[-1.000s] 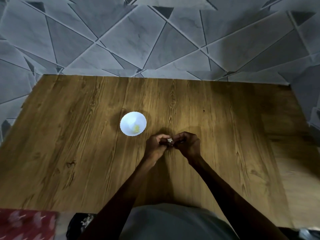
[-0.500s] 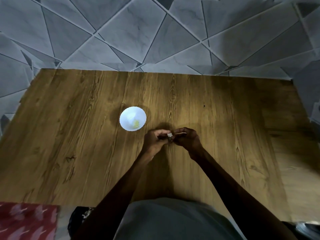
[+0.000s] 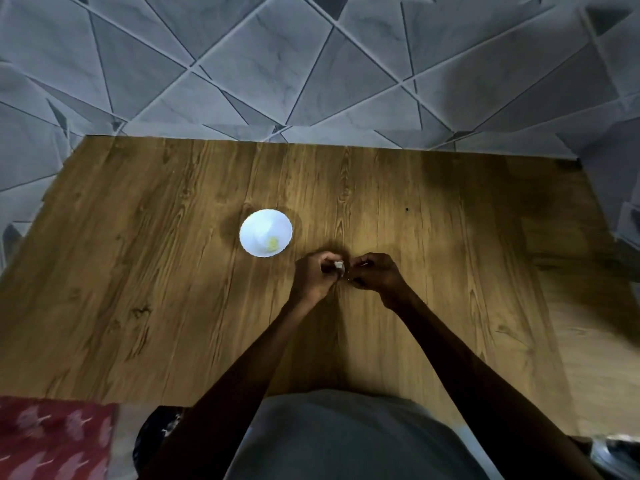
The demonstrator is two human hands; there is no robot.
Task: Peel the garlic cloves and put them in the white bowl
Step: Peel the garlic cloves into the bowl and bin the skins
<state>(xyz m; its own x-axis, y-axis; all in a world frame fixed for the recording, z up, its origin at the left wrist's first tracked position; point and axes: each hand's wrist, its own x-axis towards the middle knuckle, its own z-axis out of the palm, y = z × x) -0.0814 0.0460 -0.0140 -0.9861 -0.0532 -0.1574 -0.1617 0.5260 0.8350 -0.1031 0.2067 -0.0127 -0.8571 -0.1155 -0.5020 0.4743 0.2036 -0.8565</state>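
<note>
Wood-grain bench (image 3: 138, 271) carries everything. The white bowl (image 3: 256, 225) sits near the left grip (image 3: 313, 277), beyond it and to its left, with 1 yellowish peeled clove (image 3: 273, 242) inside, on the side nearest that grip. The left grip grasps a pale garlic clove (image 3: 338, 265) at its fingertips. The right grip (image 3: 375, 275) is curled just beside the clove; whether it pinches the skin cannot be told.

white bowl (image 3: 254, 226) 1 | peeled clove (image 3: 273, 242) 1 | held clove (image 3: 338, 266) 1 | left hand (image 3: 313, 278) 1 | right hand (image 3: 376, 276) 1
</note>
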